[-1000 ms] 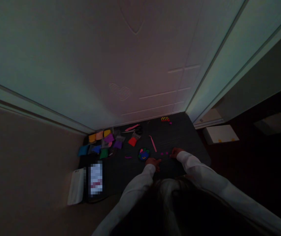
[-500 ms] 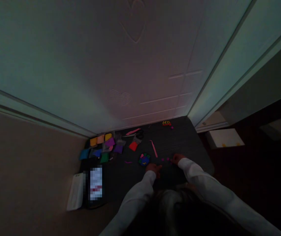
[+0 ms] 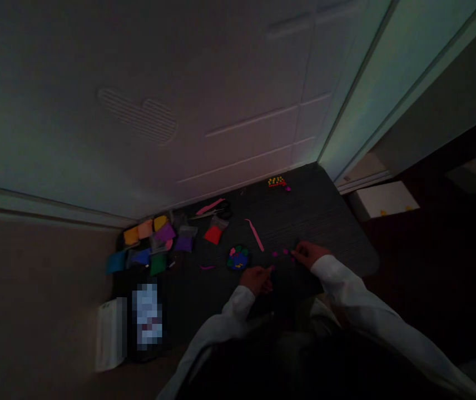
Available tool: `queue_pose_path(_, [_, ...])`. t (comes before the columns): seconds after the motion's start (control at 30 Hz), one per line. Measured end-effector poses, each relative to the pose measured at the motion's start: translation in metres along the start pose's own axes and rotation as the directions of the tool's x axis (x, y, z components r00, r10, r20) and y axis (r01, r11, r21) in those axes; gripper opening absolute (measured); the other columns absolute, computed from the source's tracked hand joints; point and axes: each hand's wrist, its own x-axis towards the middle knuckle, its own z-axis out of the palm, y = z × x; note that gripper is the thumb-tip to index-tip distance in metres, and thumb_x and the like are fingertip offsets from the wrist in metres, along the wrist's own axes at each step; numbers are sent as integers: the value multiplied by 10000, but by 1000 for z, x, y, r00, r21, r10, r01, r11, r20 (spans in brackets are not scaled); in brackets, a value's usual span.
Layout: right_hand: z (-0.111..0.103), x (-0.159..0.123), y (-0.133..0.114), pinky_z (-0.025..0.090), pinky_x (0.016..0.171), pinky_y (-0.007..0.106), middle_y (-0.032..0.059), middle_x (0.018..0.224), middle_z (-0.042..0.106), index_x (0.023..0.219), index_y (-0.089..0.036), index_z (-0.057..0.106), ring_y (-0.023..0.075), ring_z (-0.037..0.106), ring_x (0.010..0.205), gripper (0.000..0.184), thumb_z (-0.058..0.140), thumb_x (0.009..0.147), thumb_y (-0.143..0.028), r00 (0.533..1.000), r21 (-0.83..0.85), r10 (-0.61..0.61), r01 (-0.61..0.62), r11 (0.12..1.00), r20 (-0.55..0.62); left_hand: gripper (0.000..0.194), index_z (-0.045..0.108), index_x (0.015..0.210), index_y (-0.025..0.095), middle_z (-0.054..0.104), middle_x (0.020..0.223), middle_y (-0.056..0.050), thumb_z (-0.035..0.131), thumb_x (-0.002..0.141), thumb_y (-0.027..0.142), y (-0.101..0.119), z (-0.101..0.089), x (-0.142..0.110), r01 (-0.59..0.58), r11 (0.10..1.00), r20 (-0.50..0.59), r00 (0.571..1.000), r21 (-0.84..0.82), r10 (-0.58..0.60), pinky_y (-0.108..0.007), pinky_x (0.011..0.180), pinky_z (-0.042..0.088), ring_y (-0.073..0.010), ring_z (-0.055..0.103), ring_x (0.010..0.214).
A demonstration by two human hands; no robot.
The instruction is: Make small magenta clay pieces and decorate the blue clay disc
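Note:
In dim light, my left hand [image 3: 257,279] is closed near the table's front edge, thumb and index finger pressed together. Whatever it may hold is too small and dark to make out. Just beyond it lies a round blue piece [image 3: 239,260] with green, pink and yellow shapes on it. My right hand [image 3: 310,253] has its fingertips pinched together, down at a small purple piece [image 3: 292,258] on the dark table. To its left sit more small purple pieces [image 3: 275,254] in a row. Pink tweezers [image 3: 256,235] with a bent tip lie behind them.
Bags of coloured clay-like material [image 3: 158,264] crowd the table's left side, with a red bag [image 3: 213,233] nearer the middle. Scissors [image 3: 221,210] lie at the back. A yellow-dotted red piece [image 3: 277,181] sits by the wall. A blurred bright screen [image 3: 148,316] is front left.
The camera view has tilted down and shifted, so the table appears higher. Both hands stay near the same spots on the table; the purple pieces still lie between them.

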Motion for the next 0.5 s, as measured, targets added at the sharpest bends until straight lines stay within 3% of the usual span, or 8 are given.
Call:
queue_pose_path(0.13, [4,-10,7,289,465,198,-38,596,539,716,-243,526,88,471,524,275,387,664,-474,979,-33,-134,130,991,-155,313,447,654,141,500,449,27,417,649,453,-5,-3,-7,-125,992,11,992,-35,125,-181,332,379,-88,500,353])
queue_pose_path(0.27, [9,-21,19,321,487,202,-23,612,527,743,-224,519,92,468,544,275,367,687,-446,928,-37,-262,262,964,-266,276,444,674,144,484,452,36,408,669,417,-12,-4,-18,-199,980,49,979,-14,200,-167,327,369,-72,479,341])
queue_pose_path(0.5, [20,-16,23,340,491,202,-19,606,515,729,-205,521,88,459,537,258,404,667,-426,855,22,-236,277,961,-462,247,453,683,146,482,514,34,411,674,390,-21,-5,-11,-441,887,57,897,136,438,-167,361,386,-61,481,380])
